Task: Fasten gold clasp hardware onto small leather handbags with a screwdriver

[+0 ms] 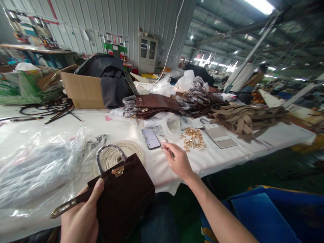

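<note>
My left hand [82, 212] is closed on a dark brown handbag [126, 199], its thumb on the top edge beside a strap end with a metal tip [63, 207]. The bag's arched handle [99, 158] is wrapped in clear plastic, and a gold-coloured clasp [118, 171] sits on its front. Over the table, my right hand [178, 160] has its fingers pinched together around something thin, mostly hidden by them. Just left of those fingertips lies a phone [153, 140] with its screen lit. A pile of small gold-coloured metal pieces [194, 138] is to the right.
Behind the phone are stacked brown bag pieces [157, 104] and clear plastic. Brown straps [243, 118] and a light grey panel [219, 135] lie at right. A cardboard box [83, 91], a plastic-covered bundle [43, 168] and a cream coil [134, 152] occupy the left side.
</note>
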The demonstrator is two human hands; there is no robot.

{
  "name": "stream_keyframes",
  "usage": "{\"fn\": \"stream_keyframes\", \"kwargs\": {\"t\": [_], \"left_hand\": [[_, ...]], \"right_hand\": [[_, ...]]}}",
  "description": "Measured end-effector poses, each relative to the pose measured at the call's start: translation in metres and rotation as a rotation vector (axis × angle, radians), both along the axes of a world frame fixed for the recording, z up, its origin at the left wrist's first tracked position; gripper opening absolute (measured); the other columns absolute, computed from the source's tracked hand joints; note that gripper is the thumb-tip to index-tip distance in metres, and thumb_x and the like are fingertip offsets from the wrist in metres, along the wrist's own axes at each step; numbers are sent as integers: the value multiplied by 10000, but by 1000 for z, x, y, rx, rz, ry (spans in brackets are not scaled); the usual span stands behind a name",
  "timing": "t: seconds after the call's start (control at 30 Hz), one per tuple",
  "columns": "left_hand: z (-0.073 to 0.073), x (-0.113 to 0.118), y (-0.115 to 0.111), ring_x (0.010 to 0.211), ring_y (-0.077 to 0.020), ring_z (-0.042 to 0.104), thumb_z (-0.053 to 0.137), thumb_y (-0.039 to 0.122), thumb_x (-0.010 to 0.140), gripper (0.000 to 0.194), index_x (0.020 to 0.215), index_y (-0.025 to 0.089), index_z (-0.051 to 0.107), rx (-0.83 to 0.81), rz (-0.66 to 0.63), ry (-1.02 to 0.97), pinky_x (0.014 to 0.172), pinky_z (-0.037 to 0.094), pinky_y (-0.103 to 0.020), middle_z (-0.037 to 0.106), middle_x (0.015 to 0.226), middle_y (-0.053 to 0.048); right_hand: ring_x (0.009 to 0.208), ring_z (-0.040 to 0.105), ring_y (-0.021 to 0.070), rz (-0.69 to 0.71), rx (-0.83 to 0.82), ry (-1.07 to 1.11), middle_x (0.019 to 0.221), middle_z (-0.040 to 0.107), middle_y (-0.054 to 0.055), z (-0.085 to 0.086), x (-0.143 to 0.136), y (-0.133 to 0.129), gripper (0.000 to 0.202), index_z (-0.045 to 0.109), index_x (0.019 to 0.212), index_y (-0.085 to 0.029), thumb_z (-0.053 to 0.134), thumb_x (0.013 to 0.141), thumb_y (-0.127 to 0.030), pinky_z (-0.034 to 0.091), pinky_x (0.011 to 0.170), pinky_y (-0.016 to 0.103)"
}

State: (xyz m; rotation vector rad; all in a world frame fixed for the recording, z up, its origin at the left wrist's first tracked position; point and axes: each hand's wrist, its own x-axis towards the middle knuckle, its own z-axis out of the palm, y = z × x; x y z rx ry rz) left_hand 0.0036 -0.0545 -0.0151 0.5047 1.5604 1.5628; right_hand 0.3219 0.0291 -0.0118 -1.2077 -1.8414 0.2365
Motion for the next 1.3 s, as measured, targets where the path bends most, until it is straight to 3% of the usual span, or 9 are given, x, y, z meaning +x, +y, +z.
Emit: {"fn": "stream_keyframes", "kwargs": {"t": [0.1,0.23,0.4,0.63,0.77,0.87,1.03,1.17,1.3], "left_hand": [[6,4,1,1277,-383,745,1049,500,681,519,1022,167,845,-44,-15,18,1304,487,-519,841,969,-88],[9,4,3,1261,-399,748,1064,496,633,573,1047,168,844,-30,-31,21,1281,511,-538,844,990,-88],[5,1,3,1281,-417,737,1061,551,594,628,1031,161,836,-14,-67,-5,1273,514,-547,847,1084,-110],[5,5,5,1287,-405,737,1028,554,686,610,1113,166,829,15,-83,31,1259,524,-550,845,1108,-107],[1,4,5,1298,-414,731,1030,568,677,627,1117,168,830,5,-104,-18,1283,497,-571,844,1122,-107],[-1,1,4,1290,-417,732,1045,536,657,591,1074,174,834,-1,-105,-39,1267,515,-570,843,1085,-99],[3,3,5,1303,-393,729,1042,547,650,545,1008,193,834,-32,-92,-34,1321,459,-537,842,1060,-86],[7,2,6,1365,-397,705,1041,550,642,553,1029,209,844,-49,-93,-50,1332,453,-526,847,1148,-85],[0,-7,5,1313,-421,736,1046,499,675,462,1006,249,842,-89,-41,8,1243,555,-589,853,1113,-70]], "right_hand": [[1251,731,300,5,31,-151,1290,792,104,-18,17,24,350,724,1420,-270,556,1125,-184,610,1108,509],[1303,695,312,73,-17,-243,1354,756,111,-37,3,33,364,678,1441,-264,560,1112,-164,589,1154,549],[1316,671,321,40,-45,-231,1350,745,121,-49,-11,35,347,659,1410,-240,562,1094,-137,570,1168,573],[1281,686,309,49,-61,-278,1319,768,119,-49,-12,39,394,681,1438,-241,544,1090,-118,576,1153,543],[1505,585,334,47,-16,-290,1613,649,157,-47,-14,47,681,462,1722,-229,564,1060,-105,490,1289,609],[1573,535,336,38,10,-249,1723,556,146,-50,-14,49,779,339,1795,-263,569,1063,-128,456,1333,636],[1532,584,356,-59,8,-176,1642,625,161,-55,-13,41,684,446,1720,-237,587,1058,-142,486,1310,664],[1485,618,376,-153,24,-152,1601,649,163,-47,-1,31,632,514,1659,-251,638,1044,-181,527,1263,658],[1409,653,373,-255,-14,-104,1507,685,165,-38,24,17,550,590,1571,-255,689,1030,-232,564,1222,612]]}}
